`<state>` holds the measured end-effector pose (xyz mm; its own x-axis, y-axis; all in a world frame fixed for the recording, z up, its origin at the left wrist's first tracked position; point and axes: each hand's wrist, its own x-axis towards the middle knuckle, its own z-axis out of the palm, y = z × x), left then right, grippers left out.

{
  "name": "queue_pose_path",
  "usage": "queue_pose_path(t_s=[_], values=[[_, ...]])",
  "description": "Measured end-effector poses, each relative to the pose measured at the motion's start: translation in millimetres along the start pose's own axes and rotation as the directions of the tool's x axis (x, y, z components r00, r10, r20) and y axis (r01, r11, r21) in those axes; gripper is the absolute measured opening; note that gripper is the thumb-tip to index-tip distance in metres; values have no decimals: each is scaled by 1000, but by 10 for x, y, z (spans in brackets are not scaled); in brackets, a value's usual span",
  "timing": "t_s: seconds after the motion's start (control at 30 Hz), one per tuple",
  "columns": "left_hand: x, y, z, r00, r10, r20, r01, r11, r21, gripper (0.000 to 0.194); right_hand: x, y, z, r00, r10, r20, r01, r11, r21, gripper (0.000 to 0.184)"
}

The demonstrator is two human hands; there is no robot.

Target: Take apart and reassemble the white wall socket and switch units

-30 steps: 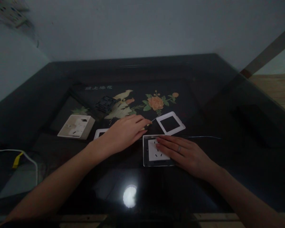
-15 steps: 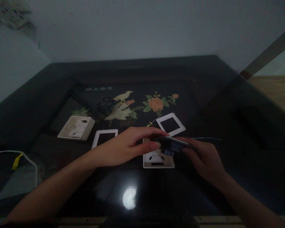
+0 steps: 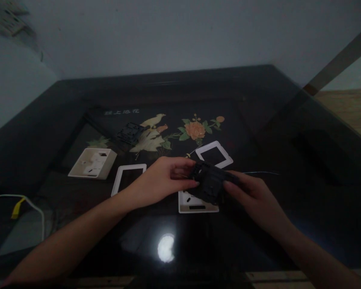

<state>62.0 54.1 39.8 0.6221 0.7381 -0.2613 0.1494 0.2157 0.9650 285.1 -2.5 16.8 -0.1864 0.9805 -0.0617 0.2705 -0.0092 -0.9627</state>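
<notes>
Between my two hands is a black plastic switch or socket module (image 3: pixel 209 182), its ribbed side facing me. My left hand (image 3: pixel 162 180) pinches its left edge with thumb and fingers. On the right edge, my right hand (image 3: pixel 252 192) is closed with the thumb in front. Right below the module lies a white mounting box (image 3: pixel 183 208), partly covered by it. Behind it rests a white square frame (image 3: pixel 227 161). Another white frame (image 3: pixel 118 180) is partly hidden by my left forearm.
A second white mounting box (image 3: pixel 106 166) sits to the left, and a similar black module (image 3: pixel 130 133) lies farther back. The dark glossy table (image 3: pixel 273 104) bears a flower and bird picture. A white cable (image 3: pixel 36 204) with a yellow tag (image 3: pixel 17 208) runs at the left edge.
The black module has been tilted from nearly edge-on so that its broad ribbed side now shows. Both hands stay on it. The whole view has shifted slightly.
</notes>
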Motion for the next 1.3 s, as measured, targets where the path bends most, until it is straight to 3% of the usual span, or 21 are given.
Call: queue_pose_path(t_s=[0.17,0.3,0.47,0.7,0.87,1.1,1.23,1.3], values=[[33,-65,-71,998,7,-57,-5,999,39,19,5,32,16,992,70,107,-95,964,247,32],[52,-86,-55,995,25,-94,-22,999,39,20,-1,48,50,991,103,82,-126,926,355,49],[54,-52,-39,995,-37,-90,39,999,21,16,2,62,62,995,95,29,-99,934,344,33],[15,63,-166,990,-84,114,88,996,-28,23,13,105,58,992,112,51,-123,884,451,25],[-16,84,-123,999,13,48,-12,1000,-25,32,21,150,49,991,114,74,-136,787,602,29],[-88,114,6,988,146,-40,-137,974,182,11,2,133,25,979,69,194,-187,696,693,27],[-124,163,7,941,338,15,-298,806,512,13,-5,88,6,963,49,265,-227,679,698,26],[-123,184,-22,921,383,72,-349,730,588,14,-6,75,-3,965,33,262,-214,675,706,24]])
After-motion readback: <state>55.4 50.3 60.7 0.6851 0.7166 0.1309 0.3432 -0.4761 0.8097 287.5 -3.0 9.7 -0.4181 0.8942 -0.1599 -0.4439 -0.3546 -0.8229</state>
